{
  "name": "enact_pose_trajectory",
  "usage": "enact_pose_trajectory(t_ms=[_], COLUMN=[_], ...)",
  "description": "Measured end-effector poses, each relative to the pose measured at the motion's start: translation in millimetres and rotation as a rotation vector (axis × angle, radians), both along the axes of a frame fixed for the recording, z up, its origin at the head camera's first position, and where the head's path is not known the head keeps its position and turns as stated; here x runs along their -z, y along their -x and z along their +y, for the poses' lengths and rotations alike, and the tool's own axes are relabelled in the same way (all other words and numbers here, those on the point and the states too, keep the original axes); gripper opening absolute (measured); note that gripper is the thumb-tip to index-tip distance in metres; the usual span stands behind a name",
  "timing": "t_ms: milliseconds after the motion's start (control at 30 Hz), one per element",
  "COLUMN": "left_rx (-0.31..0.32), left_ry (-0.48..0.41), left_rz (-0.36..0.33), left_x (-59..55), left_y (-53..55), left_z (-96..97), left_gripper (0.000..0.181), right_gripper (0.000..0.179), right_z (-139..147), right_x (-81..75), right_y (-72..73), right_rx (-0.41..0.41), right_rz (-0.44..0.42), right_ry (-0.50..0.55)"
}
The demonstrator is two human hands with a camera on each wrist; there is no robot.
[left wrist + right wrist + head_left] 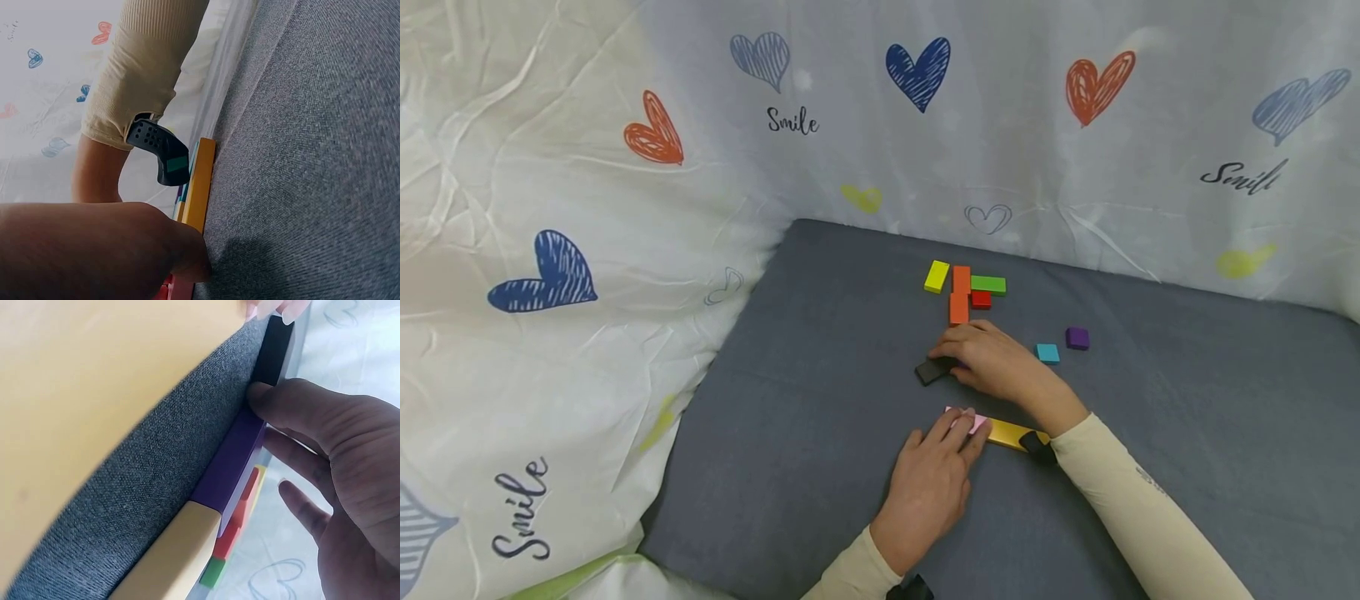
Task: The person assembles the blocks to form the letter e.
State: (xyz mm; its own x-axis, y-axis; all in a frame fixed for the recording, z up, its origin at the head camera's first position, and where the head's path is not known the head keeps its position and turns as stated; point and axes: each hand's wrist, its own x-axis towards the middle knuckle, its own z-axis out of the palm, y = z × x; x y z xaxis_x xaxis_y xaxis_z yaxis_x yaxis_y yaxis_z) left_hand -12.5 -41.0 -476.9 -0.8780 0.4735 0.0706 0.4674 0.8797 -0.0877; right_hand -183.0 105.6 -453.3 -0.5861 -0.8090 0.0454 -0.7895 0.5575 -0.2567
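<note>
My left hand (928,492) reaches over a pink block (979,423), its digits on both long edges. The pink block's right end meets a long yellow block (1009,434). Farther off, my right hand (988,362) pinches a black block (932,372) between thumb and fingers. In the right wrist view, the thumb (261,400) lies where the black block (275,353) meets a purple block (228,465). A cream-coloured block (172,553) follows the purple one. The left wrist view shows the left hand (106,250) against the near side of the yellow block (200,184).
Beyond the right hand lie a yellow block (936,276), orange blocks (961,280), a green block (988,285) and a red block (981,300). To its right are a light blue block (1047,353) and a purple block (1077,338). Heart-printed cloth (985,150) surrounds the grey surface (790,392).
</note>
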Motion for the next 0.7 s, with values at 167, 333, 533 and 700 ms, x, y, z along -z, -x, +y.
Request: enact_pose_trajectory(t_ms=[167,333,533,700], left_rx=[-0.004,-0.003,-0.003,-0.002], left_ry=[0.000,0.017,0.044,0.040], left_rz=[0.009,0.008,-0.004,-0.006], left_x=[0.2,0.1,-0.6,-1.3], left_y=[-0.1,-0.2,0.1,0.1], left_z=[-0.1,-0.3,0.0,-0.1], left_gripper=[0.075,0.074,0.075,0.074], right_gripper=[0.042,0.042,0.042,0.042], right_z=[-0.8,-0.8,-0.4,-0.7], right_x=[0.5,0.2,-0.8,-1.6], right_y=[0.3,0.2,0.6,0.6], right_rx=[-0.001,0.001,-0.001,-0.004], right_rz=[-0.005,-0.012,-0.017,-0.023], right_ry=[-0.006,-0.016,-0.030,-0.039])
